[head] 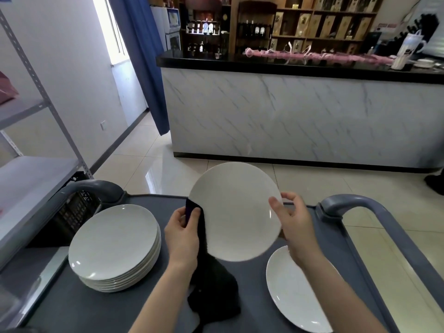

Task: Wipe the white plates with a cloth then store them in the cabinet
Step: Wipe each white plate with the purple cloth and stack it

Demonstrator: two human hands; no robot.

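A white plate [235, 210] held tilted above the grey trolley [79, 308], face turned toward the viewer, right rim pinched in the grip of the right hand [292, 222], black cloth [213, 284] clamped against its left rim by the left hand [181, 234], plate stack [115, 246] at left.

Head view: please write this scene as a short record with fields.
held plate: tilted, lifted above the cart
left grip: left hand pinches black cloth on its left rim
right grip: right hand holds its right rim
stack of plates: on cart, left
single plate: on cart, right
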